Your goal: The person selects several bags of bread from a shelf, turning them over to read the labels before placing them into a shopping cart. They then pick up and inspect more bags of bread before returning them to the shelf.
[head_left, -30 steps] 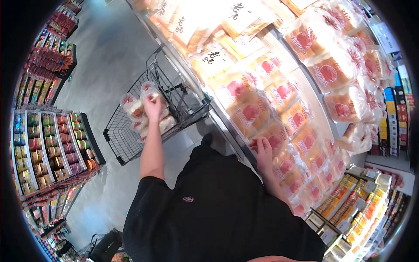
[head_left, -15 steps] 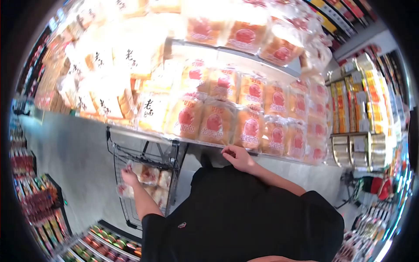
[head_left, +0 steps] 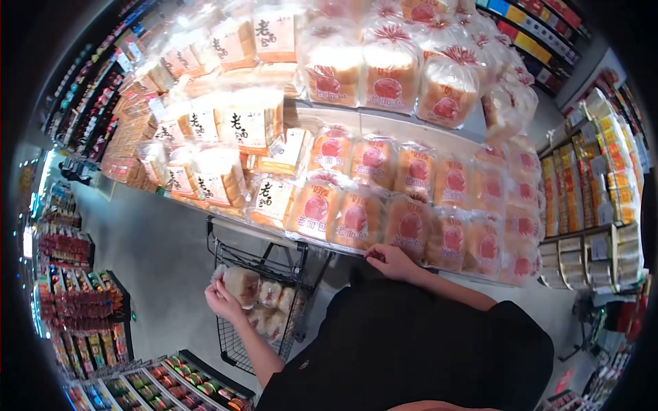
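Observation:
My left hand (head_left: 223, 299) is over the black wire shopping cart (head_left: 235, 352), its fingers closed on the clear wrapper of a bread loaf (head_left: 241, 285). Several other wrapped loaves (head_left: 269, 294) lie in the cart beside and below that one. At the front edge of the bread display (head_left: 312, 241), my right hand (head_left: 388, 261) has its fingers curled, just below a bagged loaf with a red print (head_left: 406, 226). Whether anything is between those fingers is too small to tell.
Bread packs with black lettering (head_left: 250, 123) fill the display's left part. More bagged loaves (head_left: 449, 92) stand on its upper tier. Yellow packages (head_left: 565, 181) are on a rack at right. A shelf with colourful goods (head_left: 171, 383) is at the lower left.
The view has shifted, so the display and cart appear lower and further right. In the cart, the loaf at my left hand is now raised, with its wrapper gathered in my fingers.

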Demonstrator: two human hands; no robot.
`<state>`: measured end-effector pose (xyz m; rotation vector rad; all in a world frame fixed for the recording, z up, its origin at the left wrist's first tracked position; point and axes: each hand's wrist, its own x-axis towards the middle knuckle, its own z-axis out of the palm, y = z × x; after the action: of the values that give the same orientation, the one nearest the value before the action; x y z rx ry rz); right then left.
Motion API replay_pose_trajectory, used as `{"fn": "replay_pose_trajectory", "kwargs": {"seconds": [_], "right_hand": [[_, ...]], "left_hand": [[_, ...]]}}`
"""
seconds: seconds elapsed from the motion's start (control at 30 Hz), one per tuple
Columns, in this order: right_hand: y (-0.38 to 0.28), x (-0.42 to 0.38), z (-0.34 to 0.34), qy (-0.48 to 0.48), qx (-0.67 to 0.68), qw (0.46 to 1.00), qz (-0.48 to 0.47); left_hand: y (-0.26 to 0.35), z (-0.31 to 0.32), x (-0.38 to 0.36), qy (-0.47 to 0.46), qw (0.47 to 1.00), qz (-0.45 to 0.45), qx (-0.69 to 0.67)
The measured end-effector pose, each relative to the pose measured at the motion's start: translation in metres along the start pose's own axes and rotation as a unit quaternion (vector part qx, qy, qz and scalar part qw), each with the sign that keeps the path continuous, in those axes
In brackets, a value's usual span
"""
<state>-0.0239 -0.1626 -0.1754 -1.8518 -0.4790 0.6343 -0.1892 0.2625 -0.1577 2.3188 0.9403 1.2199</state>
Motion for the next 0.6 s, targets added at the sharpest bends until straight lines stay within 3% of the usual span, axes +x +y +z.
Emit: {"fn": "replay_pose_trajectory", "kwargs": {"seconds": [0.1, 0.23, 0.3, 0.4, 0.43, 0.5, 0.53, 0.57, 0.6], "right_hand": [[0.002, -0.003, -0.010, -0.024, 0.001, 0.999, -0.025], [0.012, -0.012, -0.026, -0.016, 0.008, 0.997, -0.077], [0.012, -0.024, -0.040, 0.002, 0.045, 0.995, -0.090], [0.005, -0.036, -0.061, 0.101, 0.065, 0.985, -0.121], [0.001, -0.041, -0.076, 0.100, 0.023, 0.990, -0.101], [0.001, -0.049, -0.099, 0.150, 0.084, 0.978, -0.115], [0.005, -0.050, -0.117, 0.174, 0.045, 0.970, -0.160], [0.008, -0.051, -0.134, 0.202, 0.006, 0.958, -0.203], [0.013, -0.059, -0.145, 0.225, 0.045, 0.956, -0.182]], "left_hand": [[0.076, -0.023, 0.018, -0.031, 0.996, 0.076, -0.024], [0.179, -0.037, 0.026, -0.063, 0.974, 0.084, -0.201], [0.237, -0.028, 0.020, -0.116, 0.927, 0.056, -0.351], [0.304, -0.010, -0.005, -0.222, 0.850, 0.017, -0.477], [0.314, 0.003, -0.013, -0.263, 0.829, 0.037, -0.492], [0.336, 0.035, -0.031, -0.335, 0.774, 0.052, -0.535], [0.351, 0.050, -0.040, -0.367, 0.739, 0.049, -0.562], [0.367, 0.064, -0.046, -0.393, 0.722, 0.087, -0.563], [0.381, 0.078, -0.052, -0.417, 0.703, 0.125, -0.562]]}}
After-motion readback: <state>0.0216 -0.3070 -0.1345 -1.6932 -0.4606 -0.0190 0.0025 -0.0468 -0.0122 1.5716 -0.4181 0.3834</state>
